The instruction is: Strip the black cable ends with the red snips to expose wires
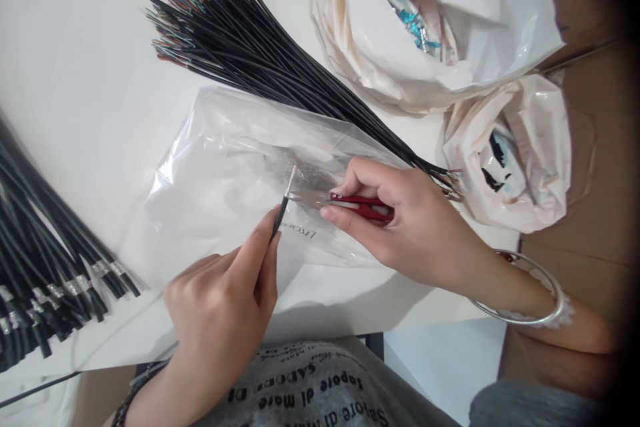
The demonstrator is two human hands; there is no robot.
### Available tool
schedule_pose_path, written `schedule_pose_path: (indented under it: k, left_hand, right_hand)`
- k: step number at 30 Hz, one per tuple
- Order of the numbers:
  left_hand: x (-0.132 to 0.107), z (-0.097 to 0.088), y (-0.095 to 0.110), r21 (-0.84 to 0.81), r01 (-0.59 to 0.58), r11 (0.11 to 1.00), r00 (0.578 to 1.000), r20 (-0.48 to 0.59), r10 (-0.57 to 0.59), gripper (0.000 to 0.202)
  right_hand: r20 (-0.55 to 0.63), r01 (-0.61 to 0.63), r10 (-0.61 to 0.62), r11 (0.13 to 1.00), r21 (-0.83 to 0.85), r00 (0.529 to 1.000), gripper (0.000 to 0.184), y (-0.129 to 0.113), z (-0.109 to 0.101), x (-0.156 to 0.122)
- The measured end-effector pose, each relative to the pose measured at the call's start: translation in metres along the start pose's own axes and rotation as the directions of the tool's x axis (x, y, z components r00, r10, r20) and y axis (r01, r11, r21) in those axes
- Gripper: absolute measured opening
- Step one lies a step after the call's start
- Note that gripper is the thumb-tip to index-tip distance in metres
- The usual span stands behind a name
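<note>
My left hand (225,300) pinches a thin black cable (280,213) between thumb and forefinger; its silvery stripped end points up and to the right. My right hand (400,220) grips small red-handled snips (363,205), and their blades meet the cable's bare end. Both hands work over a clear plastic bag (225,173) lying flat on the white table (65,80), with silvery scraps scattered on the bag under the blades.
A fan of long black cables (260,53) with coloured stripped ends lies at the back. A bundle of black cables with metal bands (50,267) lies at the left. Two crumpled white plastic bags (425,33) (515,153) sit at the right on a brown cardboard (600,167).
</note>
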State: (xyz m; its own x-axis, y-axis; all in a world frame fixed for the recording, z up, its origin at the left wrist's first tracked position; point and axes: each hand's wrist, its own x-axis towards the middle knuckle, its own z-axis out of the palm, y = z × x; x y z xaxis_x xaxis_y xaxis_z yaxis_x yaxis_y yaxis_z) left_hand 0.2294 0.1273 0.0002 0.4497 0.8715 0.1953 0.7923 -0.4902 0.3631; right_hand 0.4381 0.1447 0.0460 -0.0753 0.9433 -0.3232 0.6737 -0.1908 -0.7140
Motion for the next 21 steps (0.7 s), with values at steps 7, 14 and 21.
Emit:
schedule_pose_path:
  k: [7, 14, 21]
  left_hand:
    - [0.003, -0.001, 0.003, 0.092, -0.041, 0.995, 0.999, -0.028, 0.044, 0.025]
    - [0.005, 0.0, 0.005, 0.135, -0.073, 0.988, 0.996, -0.042, 0.079, 0.021]
    - [0.006, 0.002, 0.005, 0.165, -0.094, 0.982, 0.994, -0.039, 0.102, 0.018]
  right_hand:
    - [0.011, -0.004, 0.004, 1.0, -0.026, 1.0, 0.022, -0.001, 0.004, 0.001]
    - [0.025, -0.016, 0.02, 0.986, -0.167, 0.999, 0.02, -0.002, 0.005, 0.004]
    - [0.071, -0.07, 0.09, 0.966, -0.249, 0.993, 0.028, -0.002, 0.003, 0.01]
